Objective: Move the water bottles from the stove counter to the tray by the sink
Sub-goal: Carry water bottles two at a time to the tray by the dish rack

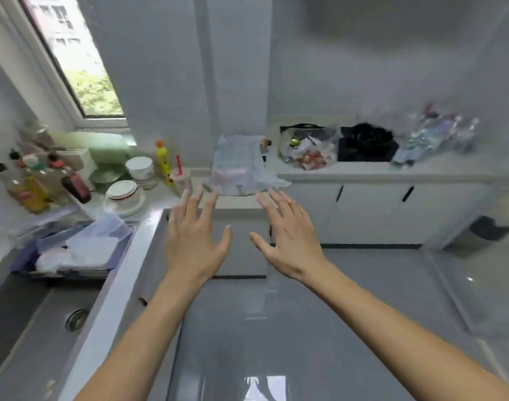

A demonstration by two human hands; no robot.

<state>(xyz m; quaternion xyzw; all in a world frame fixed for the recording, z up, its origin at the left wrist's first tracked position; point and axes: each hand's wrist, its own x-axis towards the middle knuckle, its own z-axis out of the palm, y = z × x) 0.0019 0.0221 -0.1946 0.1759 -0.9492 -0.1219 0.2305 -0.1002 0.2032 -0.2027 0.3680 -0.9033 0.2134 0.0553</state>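
Blurred clear bottles (438, 137) beside stove (366, 146)

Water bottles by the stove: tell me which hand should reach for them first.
Probably right. The bottles lie far right on the counter, nearer the open right hand; the left hand, also empty, would cross over.

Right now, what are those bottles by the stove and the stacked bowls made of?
The water bottles look like clear plastic: see-through and glinting, though blurred. The stacked bowls look like glazed ceramic: white, smooth, shiny. Neither is certain.
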